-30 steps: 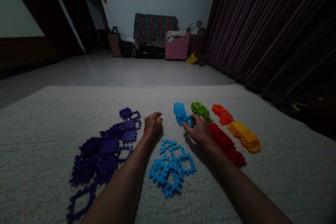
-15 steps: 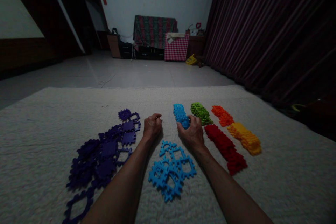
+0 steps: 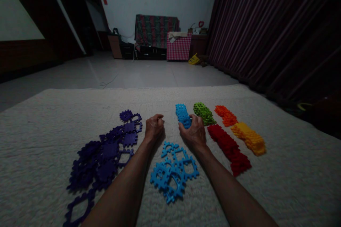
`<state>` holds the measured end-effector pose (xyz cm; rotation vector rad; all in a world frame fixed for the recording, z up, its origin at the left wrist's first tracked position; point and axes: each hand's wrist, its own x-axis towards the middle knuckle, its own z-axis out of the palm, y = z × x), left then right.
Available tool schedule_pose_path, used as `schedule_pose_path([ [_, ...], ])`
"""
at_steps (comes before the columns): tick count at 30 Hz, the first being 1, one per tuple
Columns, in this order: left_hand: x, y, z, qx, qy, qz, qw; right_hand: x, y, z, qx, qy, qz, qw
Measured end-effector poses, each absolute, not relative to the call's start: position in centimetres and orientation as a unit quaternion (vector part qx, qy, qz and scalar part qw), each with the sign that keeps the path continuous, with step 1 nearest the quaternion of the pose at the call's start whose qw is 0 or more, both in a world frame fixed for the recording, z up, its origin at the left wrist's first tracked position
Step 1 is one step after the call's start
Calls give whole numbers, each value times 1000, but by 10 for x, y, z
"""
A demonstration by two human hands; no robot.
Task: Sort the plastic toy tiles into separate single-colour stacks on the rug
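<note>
My right hand (image 3: 194, 133) is closed on the near end of a row of stacked light-blue puzzle pieces (image 3: 182, 114) standing on a white rug (image 3: 39, 131). My left hand (image 3: 154, 127) rests on the rug as a loose fist, just left of the row; whether it holds anything is hidden. A loose pile of flat light-blue pieces (image 3: 173, 172) lies between my forearms. A spread of dark purple pieces (image 3: 103, 154) lies to the left of my left arm.
Right of the blue row stand rows of green (image 3: 204, 112), orange (image 3: 226, 115), red (image 3: 229, 148) and yellow pieces (image 3: 249, 137). Bare floor lies beyond the rug, with covered furniture (image 3: 157, 35) at the far wall. A dark curtain (image 3: 266, 35) hangs on the right.
My right hand moved left from beside the red row and closed onto the near end of the blue row. My left hand stayed in place.
</note>
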<state>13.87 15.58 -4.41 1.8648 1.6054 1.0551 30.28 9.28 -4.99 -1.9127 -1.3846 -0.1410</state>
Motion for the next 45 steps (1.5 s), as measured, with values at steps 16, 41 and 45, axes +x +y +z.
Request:
schedule_pose_path([
  [16,139,154,-40,674,590,378,236,301,91,-46,-758,-545,-57,353],
  [41,136,160,-50,605,569,445,336,286,35,-21,-443,-777,142,425],
  [45,136,160,-50,604,563,450,340,275,3,-7,-398,-831,192,338],
])
